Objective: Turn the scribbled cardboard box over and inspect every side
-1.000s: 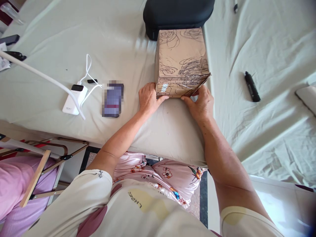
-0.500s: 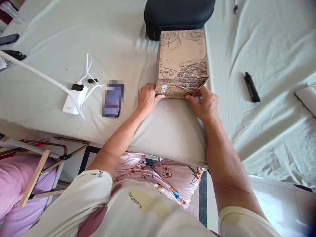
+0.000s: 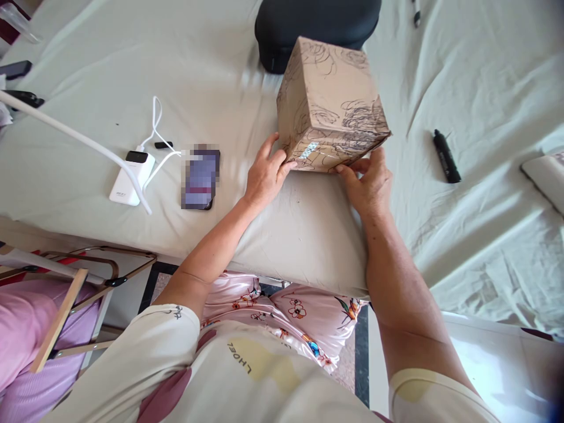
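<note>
A brown cardboard box, scribbled over with dark swirling lines, stands at an angle on the cloth-covered table. My left hand is at its lower left corner, thumb against the front and fingers partly spread along the left side. At the lower right, my right hand pinches the bottom edge, thumb in front and the other fingers partly hidden by the box. Along the right side the box's edge looks loose and slightly raised. A small pale label sits on the front face.
Behind the box is a black case. A black marker lies to the right. On the left are a phone and a white power bank with a cable. A white curved rod crosses the left side above a folding chair.
The box has turned, so its left side now shows and its right corner sits further right. My left fingers have spread, and my right hand has shifted slightly with the corner.
</note>
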Demonstrator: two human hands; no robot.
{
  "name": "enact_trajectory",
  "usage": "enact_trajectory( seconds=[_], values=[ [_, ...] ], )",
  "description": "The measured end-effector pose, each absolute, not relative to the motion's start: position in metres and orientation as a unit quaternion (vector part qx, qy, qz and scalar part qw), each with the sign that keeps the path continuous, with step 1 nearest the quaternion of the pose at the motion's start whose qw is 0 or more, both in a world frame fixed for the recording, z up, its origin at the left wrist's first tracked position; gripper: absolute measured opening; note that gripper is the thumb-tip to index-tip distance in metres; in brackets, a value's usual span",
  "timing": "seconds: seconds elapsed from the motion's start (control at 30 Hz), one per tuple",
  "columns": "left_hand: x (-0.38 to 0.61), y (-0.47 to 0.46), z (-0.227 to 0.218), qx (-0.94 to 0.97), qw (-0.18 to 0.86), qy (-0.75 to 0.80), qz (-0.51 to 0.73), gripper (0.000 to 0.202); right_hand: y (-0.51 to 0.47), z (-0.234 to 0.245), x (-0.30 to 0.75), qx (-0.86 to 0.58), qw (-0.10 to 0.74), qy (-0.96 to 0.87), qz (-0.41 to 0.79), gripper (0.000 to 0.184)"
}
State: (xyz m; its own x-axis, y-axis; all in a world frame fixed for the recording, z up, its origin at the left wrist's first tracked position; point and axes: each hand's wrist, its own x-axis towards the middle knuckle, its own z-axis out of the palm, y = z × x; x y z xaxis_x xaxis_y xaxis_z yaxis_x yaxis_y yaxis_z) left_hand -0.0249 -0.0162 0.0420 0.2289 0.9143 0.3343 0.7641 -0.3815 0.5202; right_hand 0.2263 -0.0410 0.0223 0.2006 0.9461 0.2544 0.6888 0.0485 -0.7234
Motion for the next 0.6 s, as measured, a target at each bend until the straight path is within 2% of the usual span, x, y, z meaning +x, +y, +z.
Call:
enact_trajectory(
  seconds=[0.07, 0.17, 0.27, 0.37, 0.6],
  values=[
    [-0.024, -0.020, 0.045, 0.769, 0.123, 0.528, 0.338, 0.019, -0.043, 0.026, 0.222, -0.668, 0.390, -0.607, 0.185, 0.074],
    [-0.023, -0.025, 0.050, 0.756, 0.109, 0.519, 0.384, 0.024, -0.045, 0.029, 0.217, -0.648, 0.403, -0.611, 0.212, 0.078],
    [-0.024, -0.027, 0.051, 0.738, 0.077, 0.541, 0.396, 0.024, -0.046, 0.028, 0.212, -0.613, 0.415, -0.627, 0.243, 0.063],
    [-0.026, -0.026, 0.051, 0.726, 0.060, 0.551, 0.407, 0.024, -0.046, 0.027, 0.208, -0.620, 0.395, -0.642, 0.218, 0.047],
    [-0.037, -0.017, 0.046, 0.742, 0.111, 0.502, 0.430, 0.066, -0.040, 0.017, 0.213, -0.649, 0.351, -0.663, 0.127, 0.046]
  ],
)
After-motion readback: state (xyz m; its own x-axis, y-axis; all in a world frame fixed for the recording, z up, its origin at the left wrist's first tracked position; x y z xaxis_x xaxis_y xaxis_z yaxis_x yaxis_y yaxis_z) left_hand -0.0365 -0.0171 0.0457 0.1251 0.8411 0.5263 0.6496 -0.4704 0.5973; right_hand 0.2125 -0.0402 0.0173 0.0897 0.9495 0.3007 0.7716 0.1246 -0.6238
